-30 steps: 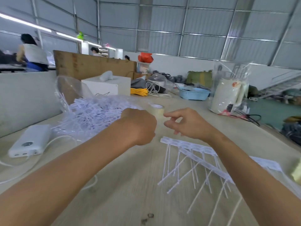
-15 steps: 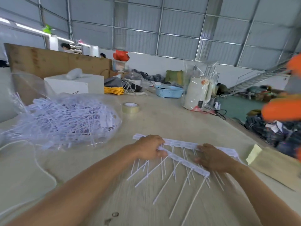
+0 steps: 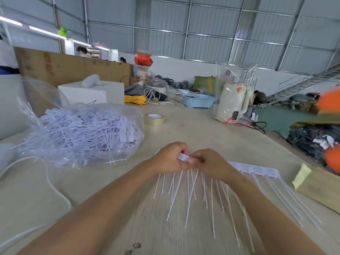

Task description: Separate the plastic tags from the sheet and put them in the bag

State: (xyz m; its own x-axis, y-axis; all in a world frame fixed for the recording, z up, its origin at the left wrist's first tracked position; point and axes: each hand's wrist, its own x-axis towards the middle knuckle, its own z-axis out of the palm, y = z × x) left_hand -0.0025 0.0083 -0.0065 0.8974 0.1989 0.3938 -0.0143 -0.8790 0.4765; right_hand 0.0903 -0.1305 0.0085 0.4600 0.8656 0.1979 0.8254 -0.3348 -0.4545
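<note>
At the centre of the frame, the left hand and the right hand are being held close together over the table. A small white tab at the top edge of the sheet of tags is being pinched between them; the fingers of both hands are curled round it, but the fingertips are hidden behind the knuckles, so exactly which fingers are pinching cannot be told. The sheet is lying flat on the table, its header strip running to the right from under the right hand, and part of that strip is being covered by the wrist. The thin white tails of the tags are fanning toward the lower edge of the frame and are blurred, so they cannot be counted.

In the left middle of the frame, the clear bag is lying on the table, heaped with loose white tags; its left end is being cut off by the frame edge. A roll of tape is sitting just right of the bag. A white cable is curving across the lower left. A yellow-edged pad is being cut off at the right edge, and orange blurs above it cannot be made out.
</note>
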